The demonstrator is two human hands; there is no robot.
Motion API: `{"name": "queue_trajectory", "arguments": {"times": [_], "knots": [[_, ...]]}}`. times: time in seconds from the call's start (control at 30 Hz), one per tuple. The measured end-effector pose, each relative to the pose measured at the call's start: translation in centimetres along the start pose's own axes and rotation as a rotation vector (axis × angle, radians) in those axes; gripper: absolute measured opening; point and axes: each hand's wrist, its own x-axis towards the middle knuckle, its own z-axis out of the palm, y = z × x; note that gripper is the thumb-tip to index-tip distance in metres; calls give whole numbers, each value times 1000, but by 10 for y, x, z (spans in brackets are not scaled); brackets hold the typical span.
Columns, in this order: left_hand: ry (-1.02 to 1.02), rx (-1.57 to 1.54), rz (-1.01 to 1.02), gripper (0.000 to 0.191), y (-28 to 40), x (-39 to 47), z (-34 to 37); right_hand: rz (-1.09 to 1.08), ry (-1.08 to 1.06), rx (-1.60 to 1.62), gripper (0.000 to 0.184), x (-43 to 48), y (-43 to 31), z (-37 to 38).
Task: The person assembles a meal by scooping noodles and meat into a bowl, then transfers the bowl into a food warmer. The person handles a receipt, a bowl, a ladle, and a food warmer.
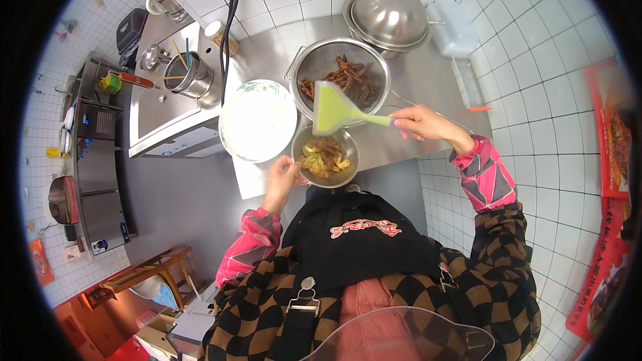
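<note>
My right hand (419, 123) is closed around the handle of a green spatula (332, 110), whose wide blade hangs over the near rim of a metal strainer bowl (385, 80). Brown cooked chicken feet (351, 72) lie inside that bowl. Nearer to me, a smaller steel bowl (351, 173) holds cauliflower pieces (316, 164) with brown meat-like pieces on top. My left hand (285, 176) pinches its left rim between thumb and fingers. A large white plate (258, 120) with a patterned rim stands left of both bowls.
Stacked steel bowls (391, 15) and clear plastic containers (451, 27) stand at the back right of the steel table (411, 153). At left are a jar (220, 37), black cables (228, 35) and a metal pot (193, 77) holding utensils. A tiled wall (526, 85) bounds the right side.
</note>
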Motion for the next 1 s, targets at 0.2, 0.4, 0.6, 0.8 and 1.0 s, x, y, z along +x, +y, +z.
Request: {"name": "queue_trajectory", "arguments": {"times": [0.2, 0.4, 0.6, 0.8, 1.0], "knots": [[-15, -78, 56, 13, -29, 3, -18, -19, 337, 162, 27, 8, 22, 3], [36, -167, 87, 14, -63, -8, -24, -193, 709, -579, 32, 22, 31, 16], [143, -186, 151, 13, -68, -33, -13, -104, 726, -848, 33, 56, 19, 24], [219, -275, 259, 10, -51, -65, -16, -71, 596, -830, 33, 72, 21, 37], [340, -338, 316, 10, -36, -86, -44, -380, 747, -535, 28, 46, 13, 66]]}}
